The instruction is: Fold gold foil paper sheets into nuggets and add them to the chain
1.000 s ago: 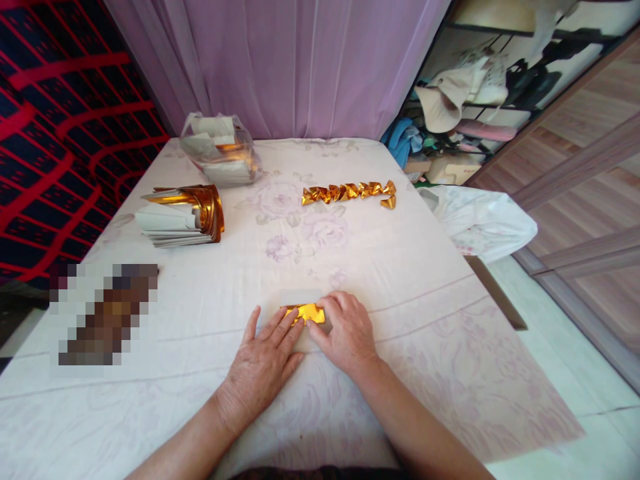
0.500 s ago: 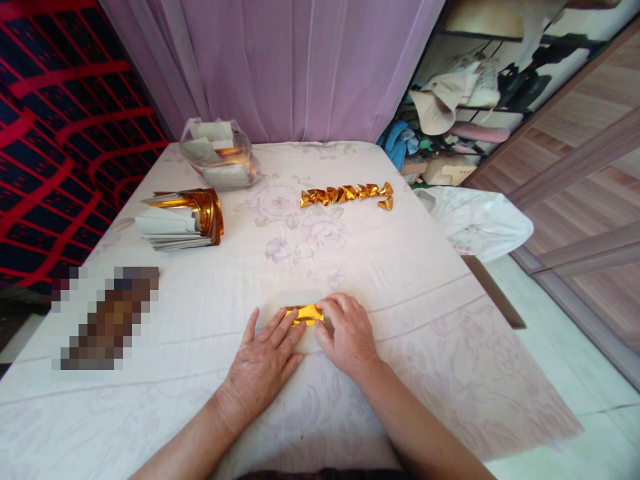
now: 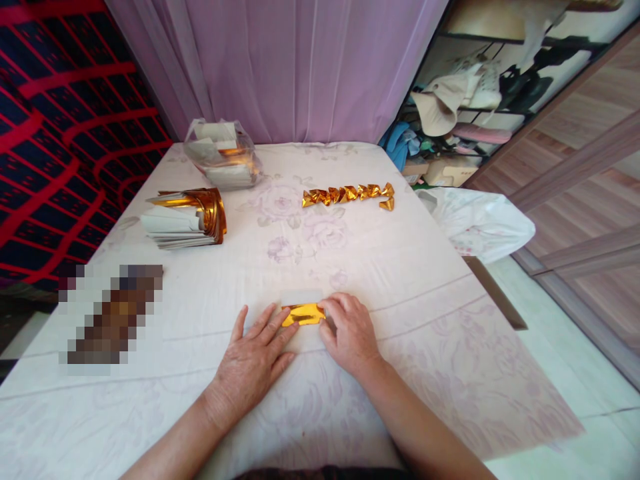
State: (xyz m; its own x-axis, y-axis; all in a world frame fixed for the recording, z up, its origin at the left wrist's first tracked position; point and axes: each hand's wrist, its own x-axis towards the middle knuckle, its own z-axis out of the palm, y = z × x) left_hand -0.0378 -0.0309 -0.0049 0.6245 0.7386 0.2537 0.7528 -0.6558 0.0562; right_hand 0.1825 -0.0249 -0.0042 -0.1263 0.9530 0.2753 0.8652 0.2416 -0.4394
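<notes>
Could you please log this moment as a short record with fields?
surface: table under a pale flowered cloth
left hand: flat on the cloth, fingertips on the gold paper
right hand: pressing the paper's right end
gold paper: small folded strip, lying flat between both hands
far side: row of folded gold pieces
far left: stack of sheets; clear bag of sheets
</notes>
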